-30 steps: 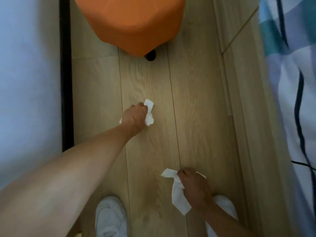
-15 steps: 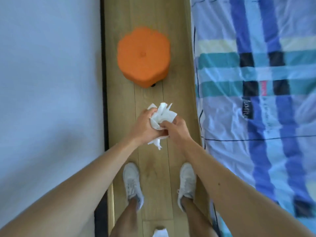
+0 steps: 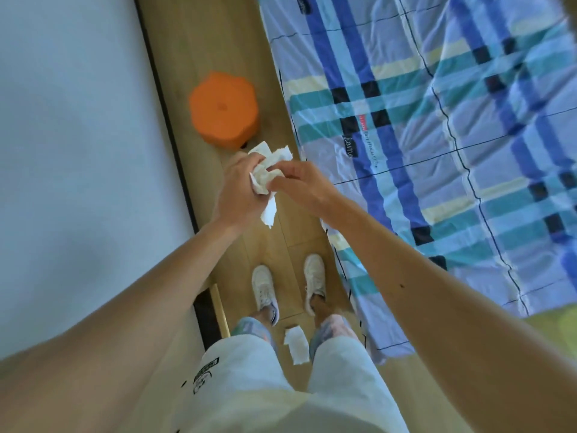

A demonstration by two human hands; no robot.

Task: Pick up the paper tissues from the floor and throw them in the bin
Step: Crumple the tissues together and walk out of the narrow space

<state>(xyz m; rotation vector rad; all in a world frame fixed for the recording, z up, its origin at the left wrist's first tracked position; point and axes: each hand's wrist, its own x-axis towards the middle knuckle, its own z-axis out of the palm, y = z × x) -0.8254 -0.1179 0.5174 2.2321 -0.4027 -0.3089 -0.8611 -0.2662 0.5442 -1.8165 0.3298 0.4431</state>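
A bunch of crumpled white paper tissues point(image 3: 268, 170) is held in front of me at about waist height. My left hand point(image 3: 239, 190) is closed around the bunch from the left, with a strip of tissue hanging below it. My right hand point(image 3: 296, 182) pinches the same bunch from the right. Another white tissue point(image 3: 296, 344) lies on the wooden floor behind my feet, between my legs. No bin is in view.
An orange stool point(image 3: 224, 110) stands on the wood floor point(image 3: 193, 42) ahead. A white wall point(image 3: 71, 151) with a dark skirting runs along the left. A bed with a blue checked sheet point(image 3: 437, 135) fills the right. My white shoes point(image 3: 264, 290) stand in the narrow strip between.
I have risen from crouching, where each hand gripped a tissue on the floor. Both hands came together and now hold the tissues as one bunch. The view has tilted, showing a tissue behind my feet.
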